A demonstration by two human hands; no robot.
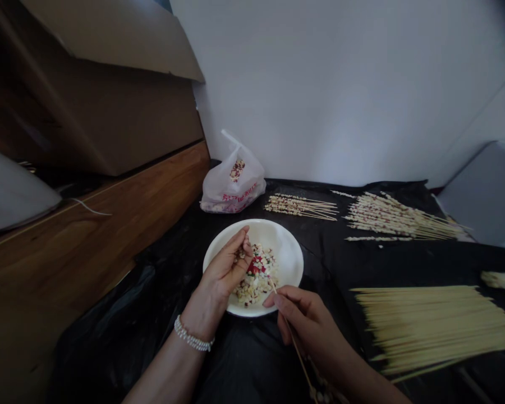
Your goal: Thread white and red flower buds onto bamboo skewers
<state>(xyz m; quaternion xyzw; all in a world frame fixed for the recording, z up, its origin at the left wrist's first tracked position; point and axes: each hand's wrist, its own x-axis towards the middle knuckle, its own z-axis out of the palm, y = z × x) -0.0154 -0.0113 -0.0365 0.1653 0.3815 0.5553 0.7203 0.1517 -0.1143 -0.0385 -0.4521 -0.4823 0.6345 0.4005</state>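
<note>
A white bowl [288, 252] of small mixed pieces [256, 278], white, red and green, sits on black plastic sheeting. My left hand [225, 269], with a pearl bracelet on its wrist, reaches into the bowl with its fingertips pinched together over the pieces; what they pinch is too small to name. My right hand [305, 322] holds a thin bamboo skewer [292, 339], its tip pointing into the bowl. Several pieces sit threaded near the skewer's lower end.
A pile of bare skewers [433, 325] lies at the right. Two groups of loaded skewers [303, 206] [398, 219] lie at the back near the white wall. A plastic bag [233, 182] stands behind the bowl. A wooden ledge [109, 224] with a cardboard box [109, 84] rises at the left.
</note>
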